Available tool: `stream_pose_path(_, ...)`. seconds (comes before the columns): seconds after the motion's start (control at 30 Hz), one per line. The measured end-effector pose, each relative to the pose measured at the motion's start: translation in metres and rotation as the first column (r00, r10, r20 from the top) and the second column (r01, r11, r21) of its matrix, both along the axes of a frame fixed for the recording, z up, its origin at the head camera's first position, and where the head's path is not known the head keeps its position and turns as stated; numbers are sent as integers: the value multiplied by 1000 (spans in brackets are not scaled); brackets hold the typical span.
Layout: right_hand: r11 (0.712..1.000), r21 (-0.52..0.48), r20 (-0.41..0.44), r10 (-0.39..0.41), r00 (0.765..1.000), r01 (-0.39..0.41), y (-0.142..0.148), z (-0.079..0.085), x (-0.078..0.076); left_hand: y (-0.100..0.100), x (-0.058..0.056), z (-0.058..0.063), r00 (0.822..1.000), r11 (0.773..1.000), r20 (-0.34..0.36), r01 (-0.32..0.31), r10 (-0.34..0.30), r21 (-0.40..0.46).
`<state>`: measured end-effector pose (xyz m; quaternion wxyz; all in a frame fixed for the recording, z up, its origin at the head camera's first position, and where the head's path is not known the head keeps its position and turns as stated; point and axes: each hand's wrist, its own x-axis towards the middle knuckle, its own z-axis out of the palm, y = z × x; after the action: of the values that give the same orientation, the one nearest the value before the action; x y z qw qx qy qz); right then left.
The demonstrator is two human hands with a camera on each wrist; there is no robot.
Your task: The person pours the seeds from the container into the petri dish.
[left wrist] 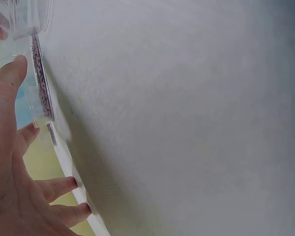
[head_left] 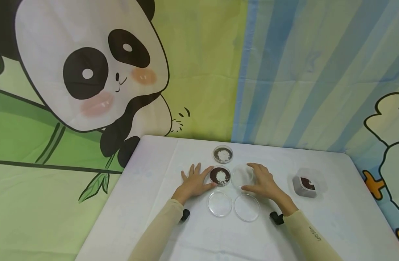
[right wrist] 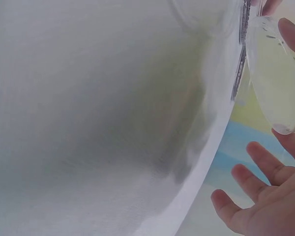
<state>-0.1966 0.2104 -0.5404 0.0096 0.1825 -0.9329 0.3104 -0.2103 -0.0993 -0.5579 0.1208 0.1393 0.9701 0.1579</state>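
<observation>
A round clear petri dish (head_left: 220,176) with brown granular material and a white powdery heap stands mid-table. My left hand (head_left: 193,184) lies at its left side, thumb and index finger at the rim, other fingers spread; the left wrist view shows this dish (left wrist: 42,88) edge-on. To its right, my right hand (head_left: 264,182) holds a clear round lid (head_left: 242,177) between thumb and index fingertip. That lid (right wrist: 275,73) is tilted and raised off the table in the right wrist view. Behind the first dish stands a second filled dish (head_left: 223,154).
Two clear round pieces, one on the left (head_left: 220,204) and one on the right (head_left: 247,207), lie in front of the dishes. A small clear tub (head_left: 304,185) with brown material stands to the right on the white table (head_left: 346,217). A printed cloth (head_left: 199,69) hangs behind.
</observation>
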Motion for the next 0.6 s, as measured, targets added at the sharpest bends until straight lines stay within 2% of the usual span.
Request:
stream_pose_path(0.47,994,-84,-56,60,997,-65,-10,11,-2,1,1,3,1000,1000,10,-5,5,5)
stream_pose_path(0.6,992,-105,-45,67,997,-72,-14,13,-3,0,1,4,1000,1000,6,-5,5,4)
